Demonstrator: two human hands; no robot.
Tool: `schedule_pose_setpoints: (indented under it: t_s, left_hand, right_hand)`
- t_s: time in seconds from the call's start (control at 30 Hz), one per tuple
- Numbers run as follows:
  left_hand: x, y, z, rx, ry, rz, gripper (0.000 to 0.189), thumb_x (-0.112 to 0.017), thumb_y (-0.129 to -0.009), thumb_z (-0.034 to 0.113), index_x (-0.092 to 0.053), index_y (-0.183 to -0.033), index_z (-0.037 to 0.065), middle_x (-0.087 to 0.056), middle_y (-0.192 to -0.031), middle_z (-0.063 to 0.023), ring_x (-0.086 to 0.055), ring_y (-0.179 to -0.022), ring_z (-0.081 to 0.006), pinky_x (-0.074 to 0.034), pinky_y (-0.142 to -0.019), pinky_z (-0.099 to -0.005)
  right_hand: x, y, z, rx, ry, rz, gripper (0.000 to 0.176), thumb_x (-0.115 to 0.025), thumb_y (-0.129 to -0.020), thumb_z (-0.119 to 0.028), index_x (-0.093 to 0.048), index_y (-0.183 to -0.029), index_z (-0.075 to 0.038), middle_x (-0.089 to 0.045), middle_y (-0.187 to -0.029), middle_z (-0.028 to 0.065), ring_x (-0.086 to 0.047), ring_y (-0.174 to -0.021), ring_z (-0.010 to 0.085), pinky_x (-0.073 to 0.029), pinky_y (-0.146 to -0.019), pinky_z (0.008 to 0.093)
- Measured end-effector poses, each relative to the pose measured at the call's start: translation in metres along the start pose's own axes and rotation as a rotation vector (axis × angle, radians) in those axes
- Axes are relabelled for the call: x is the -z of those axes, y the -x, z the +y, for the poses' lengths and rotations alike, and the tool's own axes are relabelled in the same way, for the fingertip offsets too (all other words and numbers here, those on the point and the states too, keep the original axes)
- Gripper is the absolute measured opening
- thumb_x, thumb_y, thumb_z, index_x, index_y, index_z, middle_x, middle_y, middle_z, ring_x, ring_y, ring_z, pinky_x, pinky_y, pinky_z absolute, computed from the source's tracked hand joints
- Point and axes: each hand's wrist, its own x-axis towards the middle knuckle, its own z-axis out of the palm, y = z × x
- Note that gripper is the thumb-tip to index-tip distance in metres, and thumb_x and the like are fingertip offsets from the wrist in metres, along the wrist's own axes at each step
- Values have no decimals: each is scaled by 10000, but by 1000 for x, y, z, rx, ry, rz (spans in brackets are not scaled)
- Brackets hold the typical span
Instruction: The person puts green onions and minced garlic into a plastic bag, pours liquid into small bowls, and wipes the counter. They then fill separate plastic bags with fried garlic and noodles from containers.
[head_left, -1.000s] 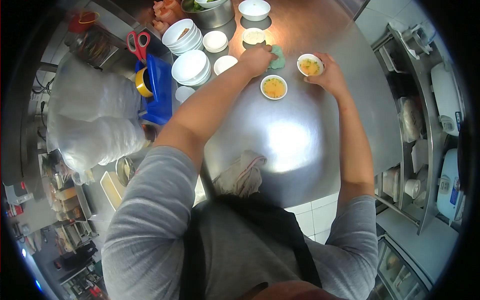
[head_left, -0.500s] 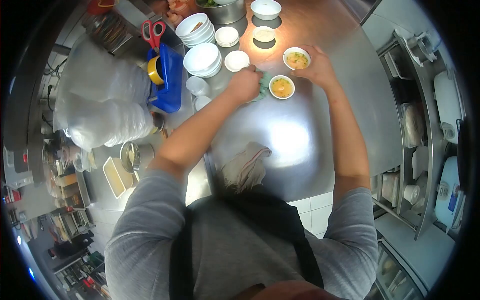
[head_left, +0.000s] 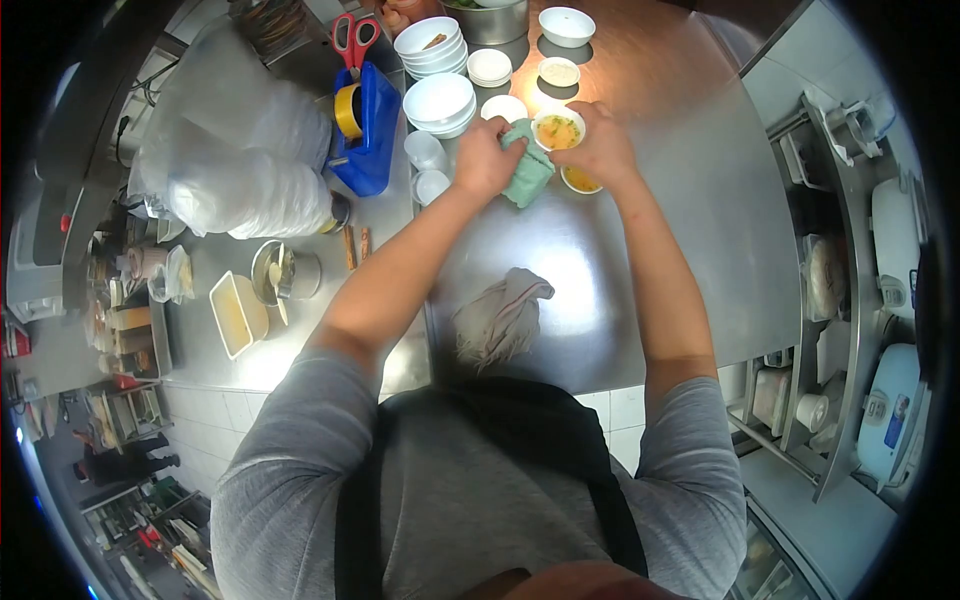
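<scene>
My left hand [head_left: 487,160] is closed around a folded green cloth [head_left: 530,178], its edge against the side of a small white bowl. That small bowl [head_left: 558,130] of yellow-orange liquid with green bits is gripped at its right side by my right hand [head_left: 606,147], fingers and thumb around the rim. Just below it, partly covered by the bowl and my right hand, stands a second small bowl [head_left: 580,181] with similar yellow contents. A white dish [head_left: 503,108] sits behind my left hand.
White bowls [head_left: 440,103] and small dishes [head_left: 489,67] are stacked at the left. Farther back stand a dish of pale contents [head_left: 559,72] and a white bowl [head_left: 567,27]. A crumpled beige cloth [head_left: 503,315] lies near the front edge. A blue tape dispenser [head_left: 372,130] is at left.
My right hand has brought the upper bowl left, in front of the cloth and partly over the second bowl. The green cloth now shows more fully in my left hand. The view has shifted slightly.
</scene>
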Motion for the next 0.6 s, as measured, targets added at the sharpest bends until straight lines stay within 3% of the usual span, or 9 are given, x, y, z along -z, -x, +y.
schedule_pose_setpoints:
  t_s: [0.07,0.17,0.3,0.47,0.6]
  left_hand:
    - [5,1,2,2,22,9,260,-737,-729,218,-633,-803,-9,-576,-737,-150,-583,-687,-283,-475,-665,-378]
    - [13,1,9,46,-4,-46,241,-724,-719,179,-641,-843,-10,-592,-864,-198,-600,-769,-335,-486,-723,-410]
    - [13,-3,3,27,2,-29,229,-737,-705,168,-644,-833,4,-591,-848,-180,-598,-766,-322,-483,-710,-403]
    - [18,-13,-6,-11,8,-60,216,-758,-696,178,-658,-825,35,-589,-834,-149,-600,-762,-301,-485,-708,-390]
    - [21,-23,-6,-92,-34,-78,215,-773,-695,183,-671,-832,52,-587,-783,-107,-582,-709,-241,-469,-664,-346]
  right_hand:
    - [0,2,-5,8,10,-13,643,-803,-521,-310,-610,-1098,-103,-577,-1062,89,-567,-1039,265,-494,-846,378]
    - [0,5,-13,13,33,-21,621,-803,-520,-288,-617,-1087,-116,-576,-1053,83,-565,-1038,265,-494,-842,380]
    - [4,10,-17,53,-2,-49,649,-806,-502,-250,-624,-1101,-79,-606,-1047,116,-600,-991,297,-491,-838,378]
    - [7,16,-14,90,-109,-138,678,-837,-493,-264,-625,-1122,-130,-601,-1052,70,-562,-1056,269,-471,-878,378]
    - [12,22,-17,128,-208,-215,683,-849,-487,-259,-636,-1119,-111,-612,-1065,89,-570,-1035,269,-461,-887,367]
